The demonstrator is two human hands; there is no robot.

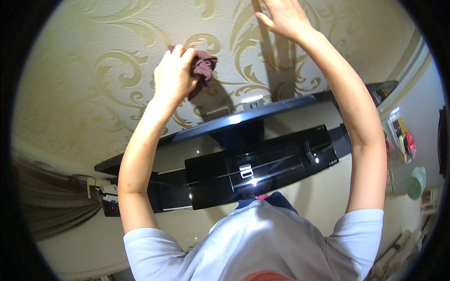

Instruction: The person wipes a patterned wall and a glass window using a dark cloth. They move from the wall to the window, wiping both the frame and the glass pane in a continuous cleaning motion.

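Observation:
My left hand (174, 73) grips a crumpled dark maroon cloth (204, 66) at the patterned wallpaper (119, 70), left of the view's middle. Raised higher on the right, my right hand (285, 17) has its thumb spread from the other fingers; its fingertips run past the top of the picture. It lies over or against the wall, and no object shows in it. Below both hands, the top edge of a flat-screen television (239, 117) crosses the view. Whether the right palm touches the wall cannot be told.
A glossy black TV stand (211, 179) lies in front of me, with a small dark object (309, 152) on it. A white wall socket (252, 102) is behind the television. A gathered curtain (52, 200) hangs at left; a pale green container (416, 182) is at right.

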